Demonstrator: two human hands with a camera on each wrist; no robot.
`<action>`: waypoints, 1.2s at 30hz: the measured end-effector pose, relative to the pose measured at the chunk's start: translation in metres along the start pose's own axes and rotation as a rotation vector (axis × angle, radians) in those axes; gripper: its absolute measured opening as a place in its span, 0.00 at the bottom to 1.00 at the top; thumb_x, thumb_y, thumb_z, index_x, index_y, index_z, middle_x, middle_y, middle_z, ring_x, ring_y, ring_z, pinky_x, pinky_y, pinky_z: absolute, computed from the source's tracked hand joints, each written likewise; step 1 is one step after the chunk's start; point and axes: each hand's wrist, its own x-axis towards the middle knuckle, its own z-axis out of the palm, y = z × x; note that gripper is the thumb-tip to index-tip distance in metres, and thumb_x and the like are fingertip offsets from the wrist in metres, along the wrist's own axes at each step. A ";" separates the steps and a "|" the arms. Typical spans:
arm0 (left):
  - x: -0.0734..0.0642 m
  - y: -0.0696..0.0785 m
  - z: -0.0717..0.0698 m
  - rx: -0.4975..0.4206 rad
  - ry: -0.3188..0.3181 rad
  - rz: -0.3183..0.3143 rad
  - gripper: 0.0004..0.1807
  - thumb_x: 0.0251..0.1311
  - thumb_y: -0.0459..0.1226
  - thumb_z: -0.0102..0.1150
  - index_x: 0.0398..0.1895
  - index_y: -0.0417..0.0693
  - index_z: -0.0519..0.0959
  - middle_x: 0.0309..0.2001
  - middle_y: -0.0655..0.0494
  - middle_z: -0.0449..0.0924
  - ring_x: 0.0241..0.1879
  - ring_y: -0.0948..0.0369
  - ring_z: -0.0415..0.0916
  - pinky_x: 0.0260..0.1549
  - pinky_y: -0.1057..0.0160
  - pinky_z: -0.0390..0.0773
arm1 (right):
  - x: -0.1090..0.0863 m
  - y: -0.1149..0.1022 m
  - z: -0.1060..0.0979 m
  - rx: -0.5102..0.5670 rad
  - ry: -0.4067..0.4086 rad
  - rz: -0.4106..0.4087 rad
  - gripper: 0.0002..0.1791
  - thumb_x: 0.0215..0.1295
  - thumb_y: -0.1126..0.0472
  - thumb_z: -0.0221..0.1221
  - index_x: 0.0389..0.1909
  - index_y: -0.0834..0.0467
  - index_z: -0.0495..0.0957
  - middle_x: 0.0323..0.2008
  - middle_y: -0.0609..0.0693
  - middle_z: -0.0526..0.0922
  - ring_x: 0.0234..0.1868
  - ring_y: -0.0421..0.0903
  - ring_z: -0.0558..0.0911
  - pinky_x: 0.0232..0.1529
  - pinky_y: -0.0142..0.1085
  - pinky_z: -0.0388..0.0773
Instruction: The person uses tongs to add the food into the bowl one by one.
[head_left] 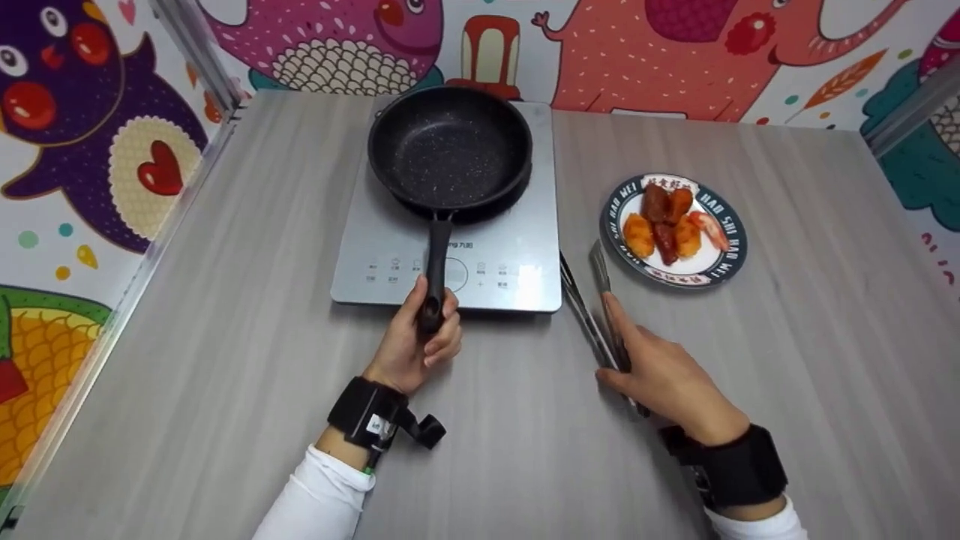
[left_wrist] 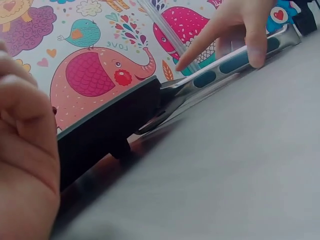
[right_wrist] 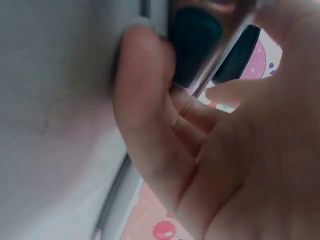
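Observation:
My left hand (head_left: 405, 349) grips the end of the black handle of a frying pan (head_left: 451, 157). The pan, speckled inside with no food in it, is over the back part of a silver induction cooker (head_left: 517, 259). To the right of the cooker, metal tongs (head_left: 581, 301) lie at a slant with their tips toward the back. My right hand (head_left: 671, 375) holds the tongs from above, thumb on the near side and index finger along the far arm. Teal grip patches show on the tongs (left_wrist: 232, 64) in the left wrist view.
A round plate (head_left: 615, 259) with a dark lettered rim stands right of the tongs' tips, bearing several brown and orange food pieces and a reddish slice. Cartoon-printed wall panels (head_left: 660, 60) border the grey wood-grain table (head_left: 225, 360) at the back and left.

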 end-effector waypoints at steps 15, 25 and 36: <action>0.005 0.001 -0.002 -0.013 -0.080 0.029 0.18 0.65 0.50 0.40 0.28 0.46 0.64 0.12 0.63 0.53 0.09 0.67 0.48 0.10 0.71 0.50 | 0.003 0.016 -0.014 0.045 0.244 0.081 0.36 0.57 0.53 0.57 0.65 0.60 0.56 0.41 0.66 0.76 0.34 0.57 0.76 0.32 0.51 0.70; 0.004 -0.006 -0.004 0.055 -0.086 0.076 0.16 0.61 0.49 0.48 0.29 0.45 0.65 0.12 0.62 0.51 0.10 0.67 0.46 0.10 0.70 0.48 | 0.002 0.021 -0.013 0.055 0.431 0.033 0.30 0.58 0.49 0.58 0.60 0.57 0.66 0.22 0.53 0.74 0.23 0.51 0.72 0.23 0.44 0.66; 0.002 -0.004 -0.004 0.092 -0.051 0.090 0.18 0.58 0.50 0.53 0.28 0.46 0.65 0.11 0.62 0.51 0.09 0.67 0.45 0.10 0.70 0.48 | -0.002 0.029 -0.022 0.144 0.548 0.166 0.29 0.57 0.56 0.56 0.61 0.55 0.65 0.37 0.65 0.77 0.34 0.59 0.75 0.32 0.52 0.65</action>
